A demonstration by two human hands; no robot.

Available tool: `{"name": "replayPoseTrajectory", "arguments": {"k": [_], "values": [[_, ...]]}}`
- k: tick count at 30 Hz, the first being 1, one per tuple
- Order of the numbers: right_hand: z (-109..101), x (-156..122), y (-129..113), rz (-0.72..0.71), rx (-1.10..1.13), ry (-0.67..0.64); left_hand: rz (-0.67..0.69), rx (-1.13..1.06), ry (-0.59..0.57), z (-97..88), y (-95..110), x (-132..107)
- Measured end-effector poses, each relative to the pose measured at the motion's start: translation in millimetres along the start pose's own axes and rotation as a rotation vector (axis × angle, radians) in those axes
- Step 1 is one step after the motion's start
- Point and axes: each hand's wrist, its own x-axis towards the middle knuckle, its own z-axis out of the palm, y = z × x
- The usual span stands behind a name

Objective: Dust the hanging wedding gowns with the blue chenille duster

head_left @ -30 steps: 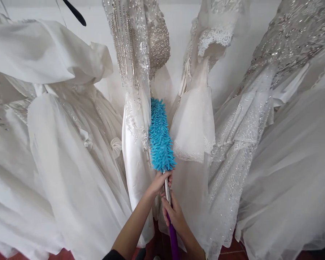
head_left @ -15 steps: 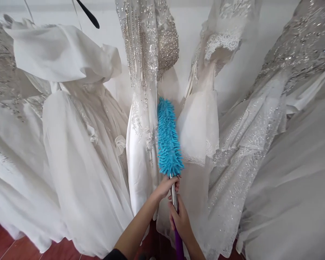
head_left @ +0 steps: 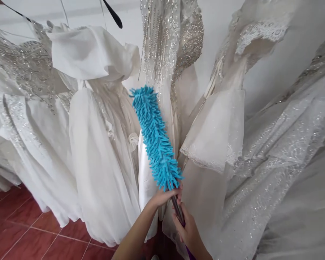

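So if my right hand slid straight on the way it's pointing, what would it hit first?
Most likely the left hand. The right hand points up and left along the metal rod of the fluffy blue microfibre duster, and the left hand grips that rod just above.

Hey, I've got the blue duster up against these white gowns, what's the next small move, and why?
Probably draw the blue duster gently down the skirt of the beaded gown. Its head leans tip-left across that skirt, below the hanging bead strands. The left hand and right hand grip the handle just under it, so a short stroke looks controlled.
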Motion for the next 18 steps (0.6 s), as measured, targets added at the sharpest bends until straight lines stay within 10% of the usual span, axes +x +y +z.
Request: {"name": "replayPoseTrajectory", "arguments": {"k": [18], "values": [[-12.4, -44.1, 77.6, 0.073, -0.114, -0.104, -0.084, -0.439, 0.295, 5.9, -115.3, -24.6]]}}
